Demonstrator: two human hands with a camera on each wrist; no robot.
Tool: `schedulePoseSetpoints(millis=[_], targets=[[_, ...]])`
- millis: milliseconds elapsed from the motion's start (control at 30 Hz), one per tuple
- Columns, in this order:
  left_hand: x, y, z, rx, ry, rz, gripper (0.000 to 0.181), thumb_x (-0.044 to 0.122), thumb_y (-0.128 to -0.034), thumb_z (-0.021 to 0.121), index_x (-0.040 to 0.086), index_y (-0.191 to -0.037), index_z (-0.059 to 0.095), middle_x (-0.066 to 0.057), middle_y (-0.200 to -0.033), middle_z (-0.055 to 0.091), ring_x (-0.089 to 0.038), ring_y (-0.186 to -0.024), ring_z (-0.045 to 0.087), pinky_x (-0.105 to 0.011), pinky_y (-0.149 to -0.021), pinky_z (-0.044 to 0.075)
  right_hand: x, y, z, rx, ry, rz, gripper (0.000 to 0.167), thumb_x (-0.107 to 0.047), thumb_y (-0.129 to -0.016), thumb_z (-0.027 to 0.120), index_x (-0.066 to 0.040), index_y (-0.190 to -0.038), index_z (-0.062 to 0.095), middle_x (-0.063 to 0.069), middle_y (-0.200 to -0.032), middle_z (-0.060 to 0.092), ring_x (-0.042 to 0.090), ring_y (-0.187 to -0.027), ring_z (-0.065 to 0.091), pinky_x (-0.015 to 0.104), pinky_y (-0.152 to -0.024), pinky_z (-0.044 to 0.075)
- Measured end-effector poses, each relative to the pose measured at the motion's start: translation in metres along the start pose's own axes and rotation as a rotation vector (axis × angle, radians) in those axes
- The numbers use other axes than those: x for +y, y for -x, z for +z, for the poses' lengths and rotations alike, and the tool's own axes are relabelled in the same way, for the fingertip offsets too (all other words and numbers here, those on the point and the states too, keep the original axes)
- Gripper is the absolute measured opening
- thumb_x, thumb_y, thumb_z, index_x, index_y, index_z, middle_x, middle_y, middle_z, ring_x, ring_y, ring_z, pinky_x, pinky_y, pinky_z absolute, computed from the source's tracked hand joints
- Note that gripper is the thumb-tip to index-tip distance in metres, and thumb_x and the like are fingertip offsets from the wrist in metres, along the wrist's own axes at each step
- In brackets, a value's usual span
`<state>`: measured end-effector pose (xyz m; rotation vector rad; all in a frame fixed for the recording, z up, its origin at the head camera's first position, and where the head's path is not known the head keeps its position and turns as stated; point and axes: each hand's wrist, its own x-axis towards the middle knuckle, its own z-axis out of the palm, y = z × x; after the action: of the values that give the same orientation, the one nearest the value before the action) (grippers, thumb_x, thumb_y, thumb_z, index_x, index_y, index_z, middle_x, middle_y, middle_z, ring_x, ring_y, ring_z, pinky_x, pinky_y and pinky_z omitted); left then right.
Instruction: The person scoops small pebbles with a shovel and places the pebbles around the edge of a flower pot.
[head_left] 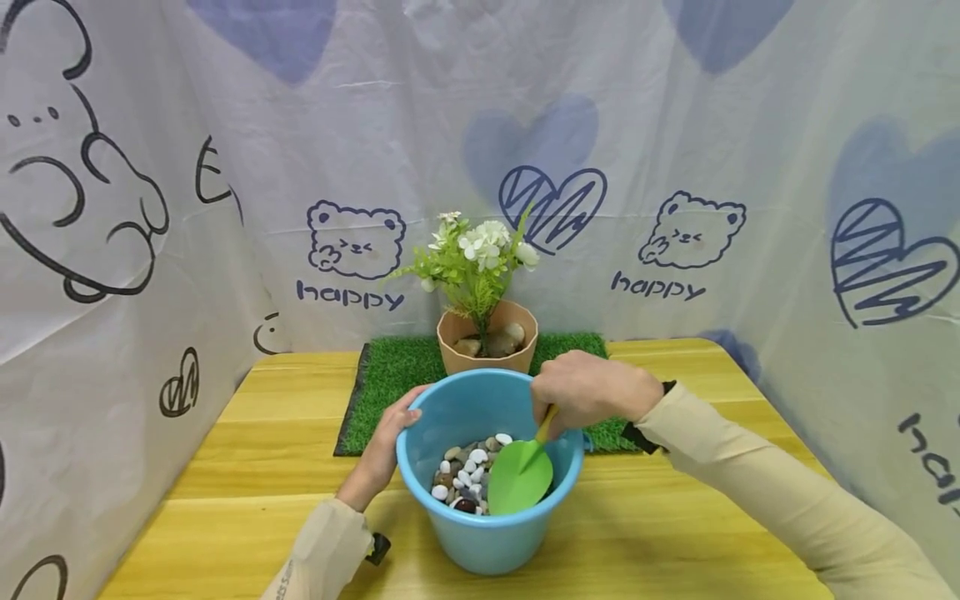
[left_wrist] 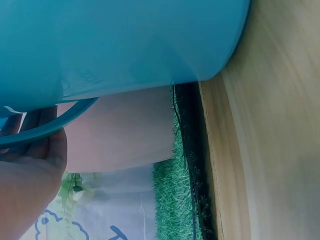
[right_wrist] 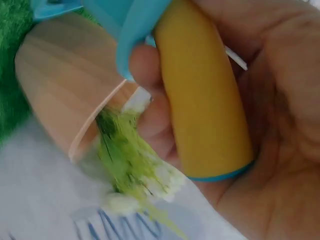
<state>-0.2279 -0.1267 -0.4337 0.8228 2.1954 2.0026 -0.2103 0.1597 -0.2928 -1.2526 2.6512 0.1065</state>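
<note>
A light blue bucket [head_left: 487, 542] stands on the table with several white, grey and brown pebbles [head_left: 467, 475] at its bottom. My left hand [head_left: 384, 443] grips the bucket's left rim, thumb over the edge. In the left wrist view that hand [left_wrist: 32, 175] is by a curved blue band, partly hidden behind it. My right hand [head_left: 588, 387], above the bucket's right rim, holds a small garden shovel with a green blade [head_left: 520, 481]. The blade tilts down inside the bucket, by the pebbles. In the right wrist view, fingers curl round the shovel's yellow handle [right_wrist: 205, 100].
Behind the bucket stands a tan flowerpot [head_left: 487, 362] with white flowers [head_left: 483, 243] and stones [head_left: 504, 340]. It sits on a green artificial grass mat [head_left: 397, 375] on the wooden table [head_left: 660, 517]. A printed white cloth [head_left: 420, 125] hangs behind and at both sides.
</note>
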Motion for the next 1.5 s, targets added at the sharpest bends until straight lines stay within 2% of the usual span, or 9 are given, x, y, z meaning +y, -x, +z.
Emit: schedulePoseSetpoints(millis=[167, 367, 533, 667, 800, 933, 1067, 1200, 1500], targets=[[0.002, -0.001, -0.001, -0.005, 0.0, 0.009, 0.056, 0.029, -0.0942, 0.034, 0.007, -0.144, 0.045, -0.025, -0.137, 0.052, -0.045, -0.116, 0.057, -0.048, -0.089, 0.054, -0.007, 0.004, -0.002, -0.032, -0.006, -0.009, 0.008, -0.032, -0.081, 0.079, -0.03, -0.088, 0.081, -0.018, -0.081, 0.072, -0.005, -0.066, 0.059, 0.018, -0.061, 0.048], [0.002, -0.002, -0.002, -0.003, 0.003, 0.012, 0.056, 0.029, -0.0945, 0.033, 0.007, -0.144, 0.045, -0.025, -0.137, 0.052, -0.046, -0.116, 0.057, -0.049, -0.088, 0.054, -0.005, 0.002, 0.001, 0.116, 0.08, -0.031, 0.008, -0.03, -0.081, 0.078, -0.026, -0.088, 0.081, -0.013, -0.083, 0.074, 0.001, -0.067, 0.062, 0.022, -0.061, 0.05], [0.0, 0.0, 0.0, -0.01, 0.003, -0.002, 0.056, 0.028, -0.0947, 0.033, 0.006, -0.145, 0.044, -0.025, -0.138, 0.051, -0.047, -0.117, 0.056, -0.049, -0.089, 0.053, 0.001, -0.006, 0.012, 0.245, 0.163, -0.028, 0.008, -0.031, -0.081, 0.078, -0.025, -0.076, 0.076, -0.013, -0.071, 0.068, 0.005, -0.06, 0.058, 0.026, -0.058, 0.05], [0.0, 0.0, 0.001, -0.004, -0.009, 0.002, 0.056, 0.03, -0.0947, 0.034, 0.007, -0.145, 0.044, -0.025, -0.138, 0.051, -0.047, -0.118, 0.055, -0.049, -0.09, 0.053, -0.002, -0.013, 0.018, 0.279, 0.2, -0.076, 0.015, -0.035, -0.082, 0.076, -0.025, -0.072, 0.073, -0.013, -0.065, 0.064, 0.004, -0.056, 0.053, 0.025, -0.056, 0.047], [-0.001, -0.001, 0.0, -0.002, -0.011, 0.009, 0.055, 0.03, -0.0949, 0.034, 0.007, -0.144, 0.045, -0.025, -0.137, 0.052, -0.047, -0.116, 0.056, -0.05, -0.089, 0.053, -0.004, -0.018, 0.02, 0.256, 0.202, -0.138, 0.018, -0.035, -0.084, 0.074, -0.024, -0.07, 0.07, -0.012, -0.064, 0.062, 0.004, -0.055, 0.05, 0.024, -0.054, 0.043], [-0.001, 0.0, 0.0, -0.008, -0.007, 0.008, 0.056, 0.029, -0.0949, 0.033, 0.006, -0.144, 0.045, -0.026, -0.137, 0.052, -0.046, -0.116, 0.057, -0.049, -0.089, 0.054, -0.005, -0.018, 0.025, 0.2, 0.153, -0.145, 0.011, -0.035, -0.084, 0.073, -0.026, -0.079, 0.076, -0.014, -0.075, 0.069, 0.002, -0.063, 0.057, 0.023, -0.059, 0.048], [-0.001, -0.001, 0.0, -0.007, -0.004, 0.008, 0.056, 0.029, -0.0945, 0.033, 0.006, -0.144, 0.045, -0.025, -0.137, 0.052, -0.044, -0.115, 0.057, -0.046, -0.088, 0.054, -0.007, -0.02, 0.029, 0.158, 0.1, -0.165, 0.012, -0.037, -0.087, 0.071, -0.028, -0.085, 0.078, -0.014, -0.081, 0.072, 0.0, -0.067, 0.059, 0.022, -0.061, 0.049], [-0.002, 0.0, 0.0, 0.004, -0.012, 0.005, 0.055, 0.03, -0.0944, 0.034, 0.007, -0.143, 0.046, -0.024, -0.136, 0.053, -0.043, -0.115, 0.058, -0.045, -0.088, 0.054, -0.007, -0.023, 0.03, 0.139, 0.057, -0.161, 0.013, -0.036, -0.088, 0.07, -0.028, -0.082, 0.077, -0.015, -0.078, 0.071, -0.002, -0.061, 0.056, 0.02, -0.057, 0.045], [-0.002, 0.001, 0.0, -0.006, 0.0, -0.004, 0.055, 0.029, -0.0951, 0.033, 0.007, -0.144, 0.045, -0.024, -0.137, 0.052, -0.044, -0.117, 0.056, -0.048, -0.09, 0.053, -0.002, -0.025, 0.028, 0.034, -0.013, -0.123, 0.012, -0.038, -0.088, 0.07, -0.031, -0.088, 0.08, -0.018, -0.082, 0.072, -0.006, -0.067, 0.059, 0.019, -0.062, 0.047]])
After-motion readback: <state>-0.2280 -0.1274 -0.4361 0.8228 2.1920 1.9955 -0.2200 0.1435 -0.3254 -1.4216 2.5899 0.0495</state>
